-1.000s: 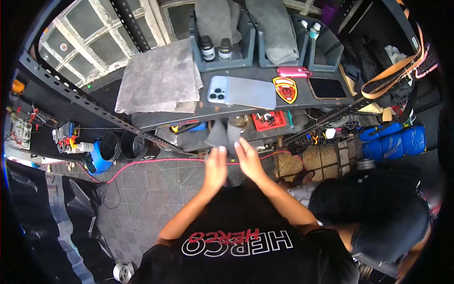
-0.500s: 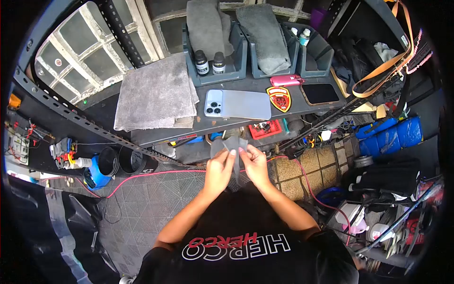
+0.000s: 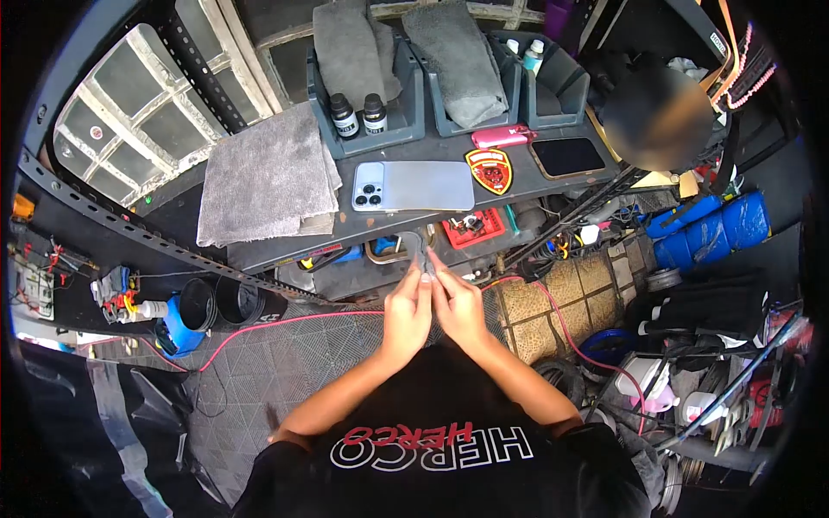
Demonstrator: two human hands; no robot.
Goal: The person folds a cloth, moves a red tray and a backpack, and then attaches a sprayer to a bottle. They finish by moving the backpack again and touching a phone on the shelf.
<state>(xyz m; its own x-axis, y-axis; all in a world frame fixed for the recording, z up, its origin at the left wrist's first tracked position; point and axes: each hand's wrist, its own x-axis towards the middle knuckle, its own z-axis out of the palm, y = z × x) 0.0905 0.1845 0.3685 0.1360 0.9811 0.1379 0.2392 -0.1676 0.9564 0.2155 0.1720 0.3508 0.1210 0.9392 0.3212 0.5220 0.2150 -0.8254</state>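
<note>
Patterned grey floor (image 3: pixel 298 350) lies below the two bare hands, which meet in front of the dark shirt (image 3: pixel 449 406). The left hand (image 3: pixel 408 318) and the right hand (image 3: pixel 462 312) are both closed, and they pinch a small grey cloth (image 3: pixel 422 256) between thumbs and fingertips. It is in the air, just before the shelf (image 3: pixel 289 248). I judge this cloth to be thin, very light and soft, so it should bend easily and is not fragile. A good place to take hold would be its edges or corners, one in each hand. Its gathered end lies at the thumbs, and the free end points away from the person, towards the shelf; the long axis leans slightly to the left. Farther on, beyond the cloth, a pale blue phone (image 3: pixel 423 186) lies flat on the shelf, and behind it stand open bins (image 3: pixel 414 105).
</note>
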